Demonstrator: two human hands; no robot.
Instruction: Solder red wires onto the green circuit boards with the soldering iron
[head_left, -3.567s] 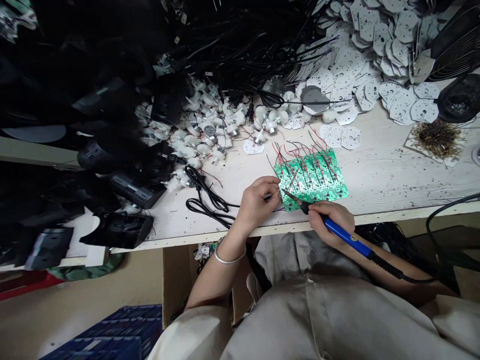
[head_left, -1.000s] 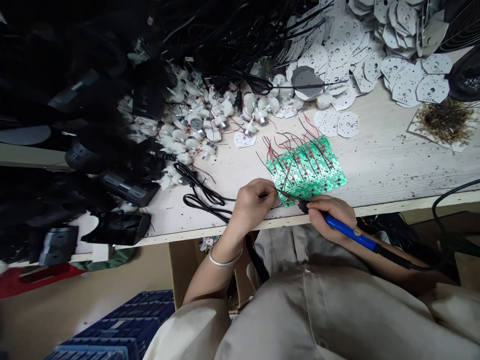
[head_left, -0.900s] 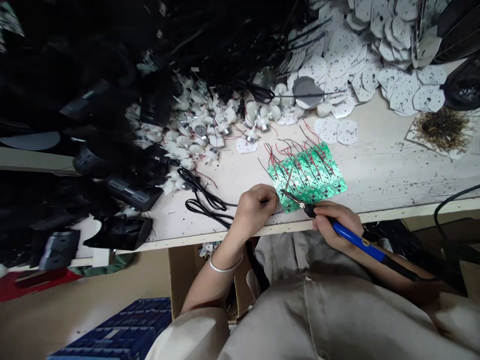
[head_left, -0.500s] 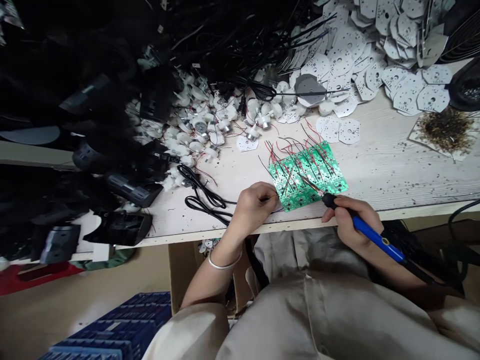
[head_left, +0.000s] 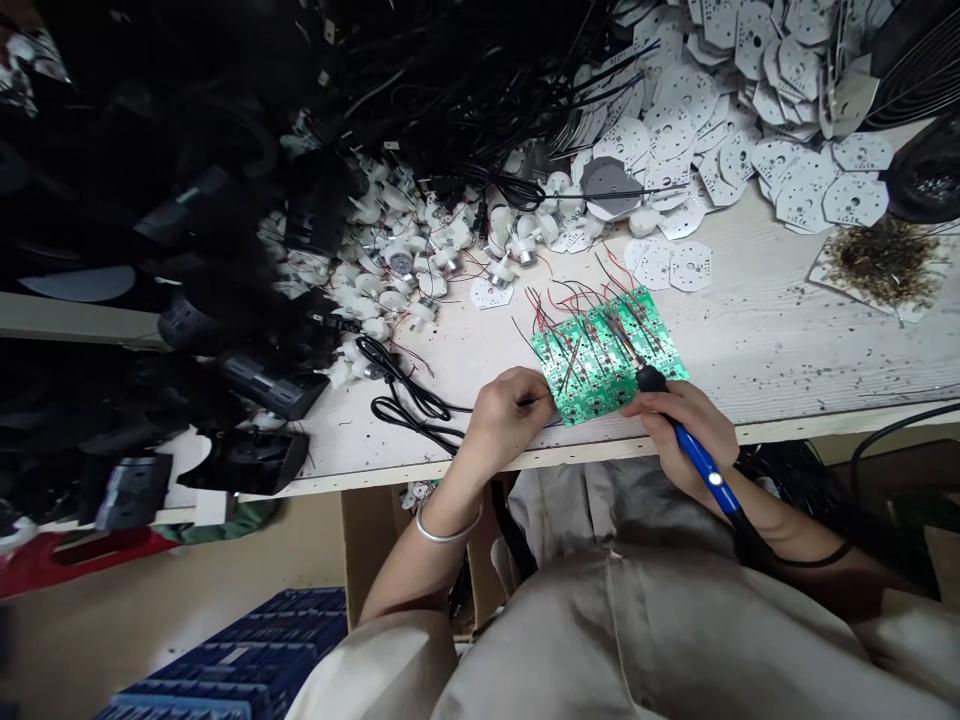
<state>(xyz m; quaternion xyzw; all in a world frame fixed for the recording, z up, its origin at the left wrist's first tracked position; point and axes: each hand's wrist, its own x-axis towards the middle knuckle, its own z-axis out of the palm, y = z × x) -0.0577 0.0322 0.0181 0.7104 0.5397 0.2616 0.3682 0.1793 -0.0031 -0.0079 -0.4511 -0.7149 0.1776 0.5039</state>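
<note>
A green circuit board panel [head_left: 624, 392] lies on the bench, with several thin red and black wires standing up from it. My left hand [head_left: 501, 418] is closed at the board's left edge, gripping the end of a black power cord [head_left: 411, 385] that loops on the bench to its left. The fingertips partly hide the cord's end. In my right hand [head_left: 694, 425] is a blue-handled soldering iron [head_left: 700, 460], held like a pen. Its tip is over the middle of the board among the wires; whether it touches, I cannot tell.
White motor parts [head_left: 397, 260] are heaped behind the cord. White octagonal boards [head_left: 682, 110] pile up at the back right. A plate with brown residue [head_left: 877, 265] lies at the right. Black plastic housings [head_left: 247, 460] crowd the left, and blue crates [head_left: 247, 650] stand below.
My right hand has moved a little left, and the soldering iron now points more steeply away from me, its tip farther up the board. My left hand keeps its grip on the cord.
</note>
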